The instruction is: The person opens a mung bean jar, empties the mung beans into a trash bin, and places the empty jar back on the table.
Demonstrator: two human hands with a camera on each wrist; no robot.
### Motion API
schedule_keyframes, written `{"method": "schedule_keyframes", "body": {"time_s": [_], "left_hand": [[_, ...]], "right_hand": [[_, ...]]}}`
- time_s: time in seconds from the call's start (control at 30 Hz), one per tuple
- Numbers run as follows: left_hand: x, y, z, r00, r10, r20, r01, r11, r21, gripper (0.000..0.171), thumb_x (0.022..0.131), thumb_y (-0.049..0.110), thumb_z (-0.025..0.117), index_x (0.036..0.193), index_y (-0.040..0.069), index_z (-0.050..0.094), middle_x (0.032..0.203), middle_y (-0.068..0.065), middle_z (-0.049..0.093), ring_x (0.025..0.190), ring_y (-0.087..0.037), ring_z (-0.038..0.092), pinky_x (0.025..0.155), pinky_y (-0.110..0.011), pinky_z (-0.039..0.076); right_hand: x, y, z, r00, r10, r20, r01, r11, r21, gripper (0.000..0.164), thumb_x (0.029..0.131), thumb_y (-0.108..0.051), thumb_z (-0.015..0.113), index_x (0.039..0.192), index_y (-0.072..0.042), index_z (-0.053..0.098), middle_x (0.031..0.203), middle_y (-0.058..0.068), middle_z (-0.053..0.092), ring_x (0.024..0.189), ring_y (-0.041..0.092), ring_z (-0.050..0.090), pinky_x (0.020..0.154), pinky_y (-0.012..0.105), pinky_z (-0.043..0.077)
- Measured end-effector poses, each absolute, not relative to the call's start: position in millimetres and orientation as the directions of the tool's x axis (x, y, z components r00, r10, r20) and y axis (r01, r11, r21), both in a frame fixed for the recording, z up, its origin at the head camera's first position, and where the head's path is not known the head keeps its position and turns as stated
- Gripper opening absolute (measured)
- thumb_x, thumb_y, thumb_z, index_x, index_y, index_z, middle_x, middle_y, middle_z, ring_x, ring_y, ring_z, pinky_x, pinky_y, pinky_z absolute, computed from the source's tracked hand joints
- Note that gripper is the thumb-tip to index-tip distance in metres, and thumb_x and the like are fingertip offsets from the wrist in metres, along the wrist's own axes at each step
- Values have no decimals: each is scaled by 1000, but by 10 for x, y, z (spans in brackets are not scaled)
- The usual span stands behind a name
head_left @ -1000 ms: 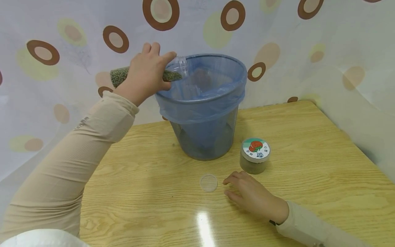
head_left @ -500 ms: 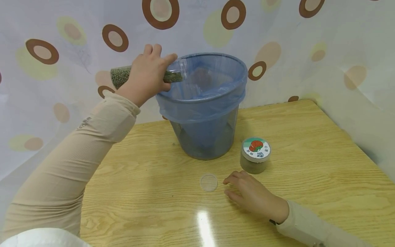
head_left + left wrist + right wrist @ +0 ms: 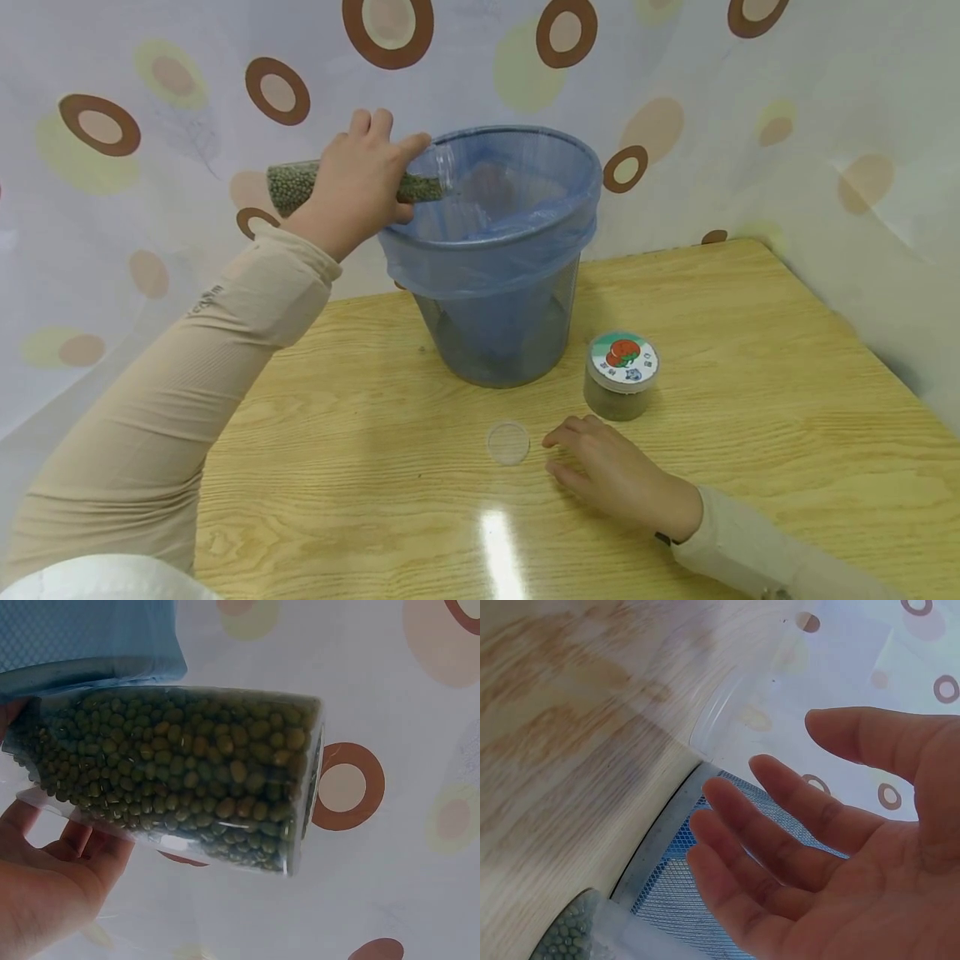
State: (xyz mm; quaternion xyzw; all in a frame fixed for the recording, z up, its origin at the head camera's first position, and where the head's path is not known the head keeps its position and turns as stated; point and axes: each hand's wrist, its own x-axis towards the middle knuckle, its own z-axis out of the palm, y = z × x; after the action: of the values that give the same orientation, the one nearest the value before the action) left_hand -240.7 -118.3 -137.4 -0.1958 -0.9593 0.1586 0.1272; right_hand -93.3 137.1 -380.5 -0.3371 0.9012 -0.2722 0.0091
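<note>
My left hand [image 3: 360, 179] grips a clear plastic jar [image 3: 202, 776] of green mung beans, tipped on its side. The jar's uncapped mouth points right, over the left rim of a mesh bin [image 3: 487, 271] lined with a blue plastic bag. Beans lie along the lower side of the jar up to near the mouth. My right hand [image 3: 611, 475] rests on the table with loosely bent fingers and holds nothing. A round clear lid [image 3: 508, 442] lies just left of its fingertips. Beyond it stands a lidded tub [image 3: 621, 375] with a tomato picture on top.
The wooden table [image 3: 337, 467] meets a patterned white wall covering [image 3: 465, 92] behind the bin. In the right wrist view, beans [image 3: 566, 930] show through the tub's base near the bin's mesh side.
The jar has levelled slightly at its mouth end, and its beans have shifted a little toward the opening. The right hand, lid and tub have stayed in place.
</note>
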Motion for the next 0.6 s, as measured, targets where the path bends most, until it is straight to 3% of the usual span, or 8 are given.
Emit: {"method": "schedule_keyframes", "body": {"time_s": [0.6], "left_hand": [[-2386, -1223, -1390, -888, 421, 185, 337, 869, -363, 76, 87, 31, 72, 149, 13, 33, 127, -28, 38, 107, -39, 36, 83, -50, 45]], "right_hand": [[-925, 1346, -3805, -780, -609, 144, -589, 636, -499, 21, 88, -16, 69, 106, -5, 67, 103, 2, 63, 87, 16, 54, 72, 32, 50]]}}
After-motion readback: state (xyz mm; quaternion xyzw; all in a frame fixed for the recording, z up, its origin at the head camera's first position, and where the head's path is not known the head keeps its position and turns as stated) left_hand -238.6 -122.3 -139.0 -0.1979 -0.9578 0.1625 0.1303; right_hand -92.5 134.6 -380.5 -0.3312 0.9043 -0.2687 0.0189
